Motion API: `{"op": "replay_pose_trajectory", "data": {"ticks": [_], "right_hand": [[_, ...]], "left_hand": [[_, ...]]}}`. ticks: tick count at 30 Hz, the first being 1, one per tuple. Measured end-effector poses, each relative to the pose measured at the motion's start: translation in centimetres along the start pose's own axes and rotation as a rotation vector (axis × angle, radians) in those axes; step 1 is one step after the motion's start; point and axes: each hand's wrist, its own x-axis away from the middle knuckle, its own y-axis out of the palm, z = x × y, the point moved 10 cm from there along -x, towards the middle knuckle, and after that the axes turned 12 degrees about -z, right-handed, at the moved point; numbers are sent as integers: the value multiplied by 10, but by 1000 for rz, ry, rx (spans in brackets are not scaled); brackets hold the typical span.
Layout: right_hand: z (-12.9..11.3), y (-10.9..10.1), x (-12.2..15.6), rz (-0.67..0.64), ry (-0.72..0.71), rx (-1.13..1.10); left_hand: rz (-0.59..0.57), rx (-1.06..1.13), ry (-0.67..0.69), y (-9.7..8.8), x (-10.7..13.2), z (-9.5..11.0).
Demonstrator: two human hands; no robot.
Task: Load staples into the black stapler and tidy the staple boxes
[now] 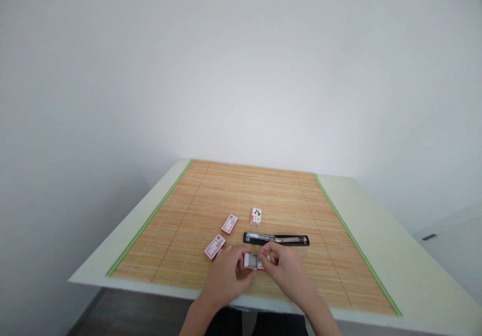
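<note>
Close to the table's front edge, a small staple box (250, 261) has its grey inner tray slid partly out of the red-and-white sleeve. My left hand (230, 270) curls around the left end of this box, thumb in front and fingers behind. With thumb and forefinger pinched together, my right hand (284, 268) is at the box's right part; what sits between those fingertips is too small to make out. Just beyond both hands lies a black stapler (276, 239), opened out flat with its metal rail showing.
Two red-and-white boxes, a nearer box (214, 246) beside my left hand and a farther box (229, 223), lie to the left. A small white box (256, 216) with a dark picture is behind the stapler. A bamboo mat (248, 185) with green edging covers the white table (361, 210).
</note>
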Motion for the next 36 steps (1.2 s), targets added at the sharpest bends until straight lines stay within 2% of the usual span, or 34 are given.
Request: {"op": "replay_pose_trajectory", "data": {"ticks": [9,19,26,29,32,36], "right_hand": [[-20,19,-17,-93,-9,305],[-29,18,-21,-146,-25,386],[-26,17,-22,-226,-76,325],[-15,2,-15,-184,-72,241],[12,-16,-3,-118,-14,174],[47,-19,13,-137,15,91]], "left_hand": [[-66,10,-6,7,-3,-13],[-45,-5,-14,6,-3,-10],[-33,13,-7,3,-1,-10],[-39,31,4,5,0,-11],[-25,30,-15,4,5,-15],[-12,-26,-81,3,11,-22]]}}
